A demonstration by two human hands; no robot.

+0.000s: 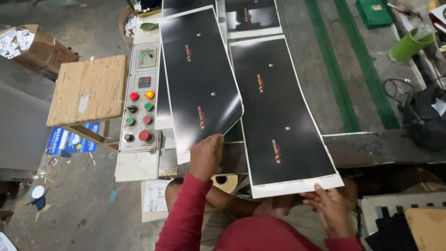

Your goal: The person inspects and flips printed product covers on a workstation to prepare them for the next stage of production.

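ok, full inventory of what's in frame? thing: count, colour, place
printed sheets: several, black with white margins, machine bed
control panel: 1, beige with red, green, orange buttons, left of the sheets
wooden board: 1, tan, left of panel
cardboard box: 1, brown, top left
cup: 1, green, top right
crate: 1, green, top right
left hand: red sleeve, holds lifted sheet
right hand: holds the flat sheet's near edge

You have one view only, from the camera on your head. It looks steeply down and forward over your red sleeves, close above the long glossy black printed sheets (278, 111) and the grey push-button control panel (139, 97).
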